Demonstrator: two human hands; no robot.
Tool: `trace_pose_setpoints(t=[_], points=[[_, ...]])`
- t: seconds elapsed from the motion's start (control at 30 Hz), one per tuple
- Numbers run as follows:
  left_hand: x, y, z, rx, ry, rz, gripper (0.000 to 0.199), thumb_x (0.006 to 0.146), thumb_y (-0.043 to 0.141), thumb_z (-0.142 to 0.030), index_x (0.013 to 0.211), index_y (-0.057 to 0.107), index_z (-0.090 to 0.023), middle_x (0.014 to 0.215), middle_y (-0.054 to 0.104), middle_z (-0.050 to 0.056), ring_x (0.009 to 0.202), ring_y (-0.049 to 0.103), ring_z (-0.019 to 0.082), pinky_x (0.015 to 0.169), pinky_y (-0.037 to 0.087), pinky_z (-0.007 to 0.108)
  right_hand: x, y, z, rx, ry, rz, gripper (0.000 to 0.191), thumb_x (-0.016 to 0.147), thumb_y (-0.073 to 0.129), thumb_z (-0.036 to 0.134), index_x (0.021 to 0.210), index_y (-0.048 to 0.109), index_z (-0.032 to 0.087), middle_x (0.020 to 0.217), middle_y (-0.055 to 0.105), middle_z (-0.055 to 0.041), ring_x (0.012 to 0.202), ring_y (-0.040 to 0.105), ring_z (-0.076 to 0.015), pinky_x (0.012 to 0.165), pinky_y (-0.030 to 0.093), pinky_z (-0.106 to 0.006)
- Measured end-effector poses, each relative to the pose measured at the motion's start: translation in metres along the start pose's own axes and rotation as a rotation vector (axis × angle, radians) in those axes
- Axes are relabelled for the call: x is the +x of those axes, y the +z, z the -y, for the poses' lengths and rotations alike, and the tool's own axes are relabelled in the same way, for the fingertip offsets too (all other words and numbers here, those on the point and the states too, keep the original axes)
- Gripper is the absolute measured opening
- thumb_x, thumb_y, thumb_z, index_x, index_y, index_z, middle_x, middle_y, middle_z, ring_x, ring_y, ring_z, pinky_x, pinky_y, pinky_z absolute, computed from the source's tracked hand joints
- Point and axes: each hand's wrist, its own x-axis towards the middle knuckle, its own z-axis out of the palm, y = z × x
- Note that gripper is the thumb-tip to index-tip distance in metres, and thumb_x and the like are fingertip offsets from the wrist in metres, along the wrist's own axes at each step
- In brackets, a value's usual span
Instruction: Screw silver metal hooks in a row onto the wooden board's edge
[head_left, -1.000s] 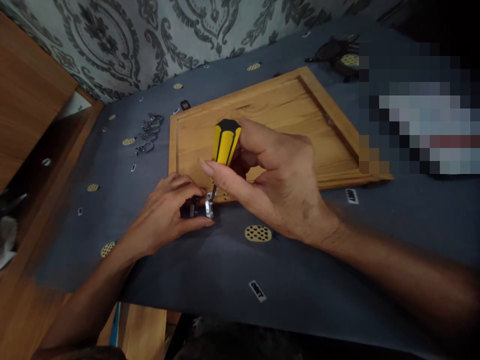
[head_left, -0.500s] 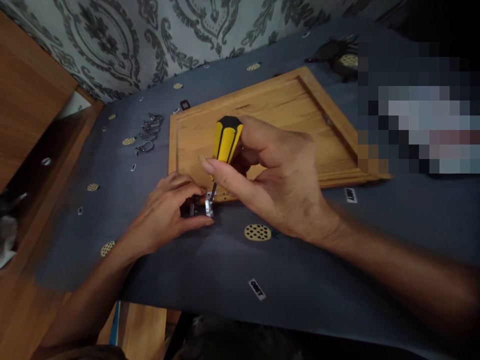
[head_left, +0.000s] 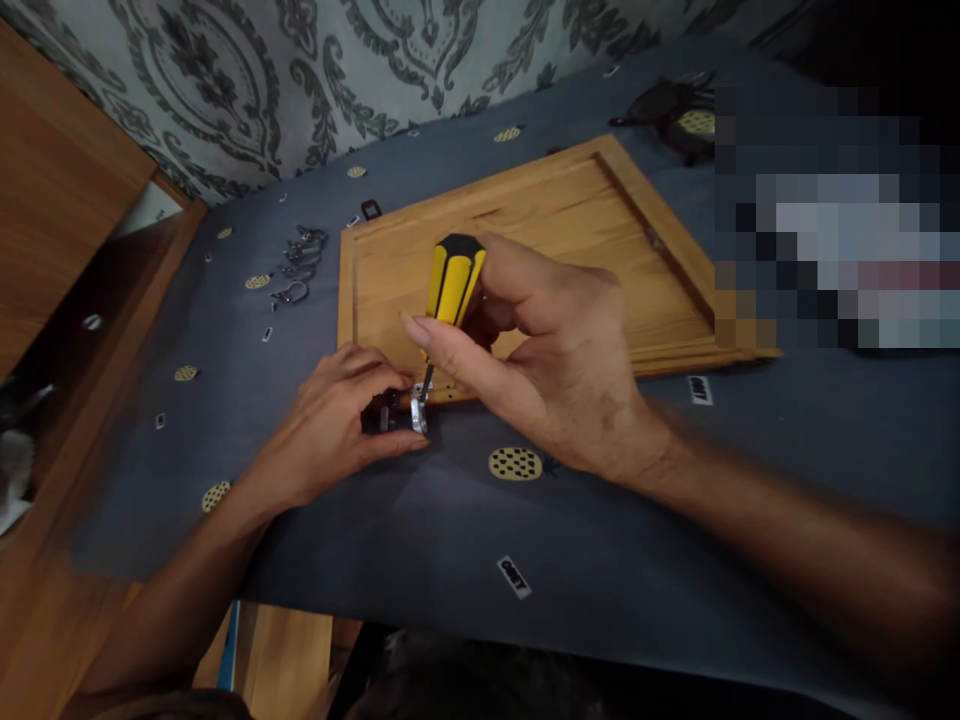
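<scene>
My right hand (head_left: 559, 365) is closed round a screwdriver (head_left: 455, 280) with a yellow and black handle. Its shaft slants down, and the tip meets a shiny metal hinge (head_left: 418, 412). The hinge sits at the near left edge of a wooden cabinet door (head_left: 570, 215) lying flat. My left hand (head_left: 337, 425) pinches the hinge from the left, index finger and thumb on either side of it. Part of the hinge is hidden behind those fingers. What the screwdriver tip presses on is too small to make out.
Several metal hinges (head_left: 296, 265) lie on the patterned blue-grey cloth (head_left: 420, 540) left of the door. A small black frame-shaped item (head_left: 370, 209) is at the door's far left corner. Dark objects (head_left: 664, 110) lie at the back right, beside a blurred-out patch. Wooden furniture (head_left: 67, 170) stands on the left.
Almost nothing differs. Both hands, the screwdriver and the hinge keep their places, with at most a very slight shift of my right hand.
</scene>
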Motion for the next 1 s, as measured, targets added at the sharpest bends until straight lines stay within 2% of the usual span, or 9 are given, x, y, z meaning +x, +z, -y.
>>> trace_pose_setpoints(t=[0.53, 0.83, 1.0], points=[[-0.0007, 0.0008, 0.0013, -0.001, 0.002, -0.011, 0.040, 0.085, 0.072, -0.059, 0.103, 0.070, -0.023, 0.113, 0.070, 0.007, 0.113, 0.063, 0.029, 0.107, 0.048, 0.049, 0.0011, 0.0002, 0.0011, 0.026, 0.021, -0.003, 0.028, 0.093, 0.069, 0.038, 0.077, 0.051, 0.025, 0.070, 0.055, 0.0051, 0.059, 0.055, -0.0110, 0.055, 0.049, -0.027], [-0.0008, 0.0007, 0.0021, -0.006, -0.006, -0.006, 0.043, 0.084, 0.072, -0.062, 0.106, 0.070, -0.024, 0.115, 0.070, 0.007, 0.111, 0.063, 0.029, 0.102, 0.051, 0.049, -0.0006, 0.0009, -0.0002, -0.002, -0.035, 0.014, 0.024, 0.096, 0.067, 0.037, 0.082, 0.053, 0.024, 0.071, 0.055, 0.0052, 0.060, 0.056, -0.0109, 0.058, 0.048, -0.027], [-0.0005, 0.0003, 0.0012, -0.005, -0.003, -0.005, 0.044, 0.085, 0.071, -0.061, 0.106, 0.070, -0.023, 0.116, 0.070, 0.008, 0.110, 0.064, 0.030, 0.100, 0.052, 0.049, -0.0010, 0.0020, 0.0002, 0.011, -0.013, 0.022, 0.025, 0.096, 0.066, 0.038, 0.083, 0.052, 0.024, 0.072, 0.055, 0.0052, 0.061, 0.055, -0.0111, 0.060, 0.049, -0.027]])
